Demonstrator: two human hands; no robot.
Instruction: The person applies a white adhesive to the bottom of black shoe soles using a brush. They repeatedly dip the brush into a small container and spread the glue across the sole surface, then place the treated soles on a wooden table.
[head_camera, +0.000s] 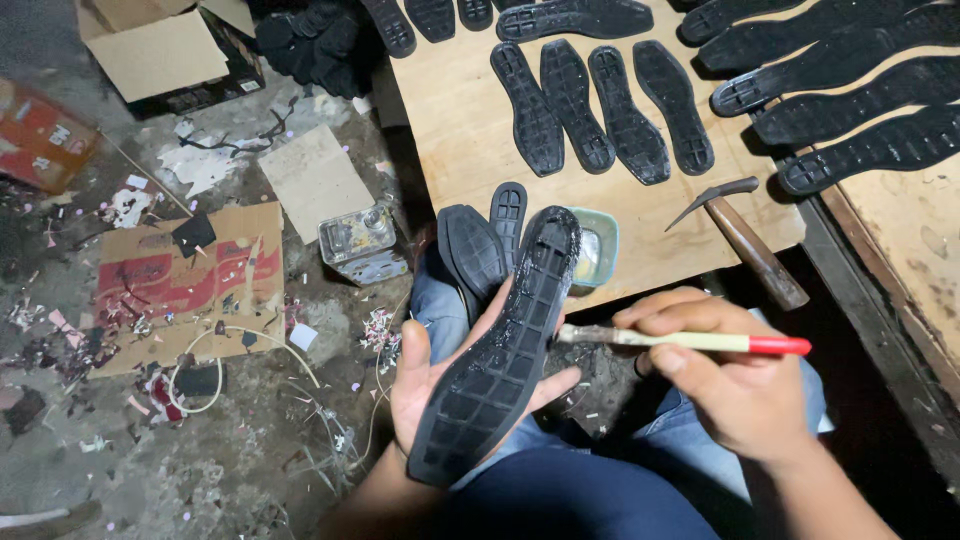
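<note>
On the far left, the floor (150, 470) is strewn with scraps, a printed piece of cardboard (180, 285) and an open box (170, 50). A small metal can (360, 245) stands just left of the person's knee.

Near the middle, the left hand (430, 385) lies palm up under a black rubber sole (500, 345), its ribbed inner face turned upward. The fingers (555, 385) are spread beneath the sole and the thumb lies along its left edge, so the sole is cradled rather than clamped. Two more soles rest on the lap behind it, just short of a small pale tub (595, 250) that sits on the near edge of the counter (460, 140).

To the right, the right hand (730, 385) pinches a brush (680, 341) with a yellow handle and red end between thumb and curled fingers. The bristles touch the right edge of the sole about halfway along its length (the surface there looks wet and glossy).

To judge from this, the coating goes best if the sole stays level on the palm, the strokes run evenly into the ribs and along the rim, and the supporting fingers stay clear of the wet face.

Farther right, a hammer (745, 240) lies on the counter, and rows of finished soles (600, 105) are laid out at the far side.
</note>
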